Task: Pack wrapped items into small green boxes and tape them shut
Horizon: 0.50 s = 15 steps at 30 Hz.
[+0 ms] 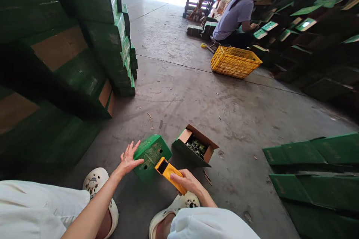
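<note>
While my left hand (128, 162) is spread wide at the left side of the closed green box (153, 153), its fingers have hold of nothing; the thumb overlaps the box's left part in view, the fingertips sit at its upper left edge, and I cannot tell whether they press on it. My right hand (189, 181) is curled firmly around a yellow tool (171, 174), thumb along the upper side, with the dark-slotted head pointing up and left. That head is at the lower right side of the green box, so the box lies between my two hands, just beyond the left thumb. Visible on the box: two dark holes and some printing. Just right of it, apart from both hands, an open box (183, 137) stands with flaps raised; inside are shiny dark green items (196, 146), too small to identify. Below my hands, white clogs (97, 179) rest on the grey concrete floor (179, 101). Farther out: stacked green boxes (103, 37) on the left, green cartons (322, 153) on the right. Ahead to the right, a yellow crate (235, 63) sits on the floor near a seated person (234, 16) in a light purple top.
</note>
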Available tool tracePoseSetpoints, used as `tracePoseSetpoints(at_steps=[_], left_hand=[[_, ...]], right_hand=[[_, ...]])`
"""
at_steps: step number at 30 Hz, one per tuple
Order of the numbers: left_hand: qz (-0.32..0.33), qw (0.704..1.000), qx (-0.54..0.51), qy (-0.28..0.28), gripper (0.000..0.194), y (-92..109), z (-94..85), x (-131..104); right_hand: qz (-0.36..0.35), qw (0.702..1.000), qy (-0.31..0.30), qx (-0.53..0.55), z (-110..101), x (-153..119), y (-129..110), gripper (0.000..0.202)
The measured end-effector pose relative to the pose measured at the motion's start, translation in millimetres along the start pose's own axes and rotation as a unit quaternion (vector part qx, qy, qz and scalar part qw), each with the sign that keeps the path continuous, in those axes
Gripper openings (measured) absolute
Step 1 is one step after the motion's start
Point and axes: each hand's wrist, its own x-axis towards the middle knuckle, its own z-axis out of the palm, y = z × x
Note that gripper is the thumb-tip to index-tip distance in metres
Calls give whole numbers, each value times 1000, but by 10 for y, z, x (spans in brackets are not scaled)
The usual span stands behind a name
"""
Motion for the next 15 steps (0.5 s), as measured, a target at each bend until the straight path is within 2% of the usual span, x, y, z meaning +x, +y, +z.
tracePoseSetpoints(at_steps=[2, 4, 6, 9, 12, 15], left_hand=[[13, 994, 56, 89, 75, 56, 75, -116], [65, 985, 108, 118, 75, 111, 204, -248], [97, 980, 147, 90, 93, 138, 328, -336], [61, 981, 180, 45, 127, 104, 382, -297], [56, 980, 192, 4, 138, 40, 260, -75], [103, 973, 203, -38, 142, 31, 107, 150]], right_hand=[[-11, 1000, -9, -2, 88, 156, -21, 65], [-26, 1000, -9, -5, 168, 276, -57, 66], [-32, 999, 4, -2, 241, 346, -101, 66], [-25, 999, 7, 30, 342, 370, -149, 66], [-10, 997, -7, 76, 432, 341, -142, 66], [4, 994, 8, 107, 490, 291, -103, 66]])
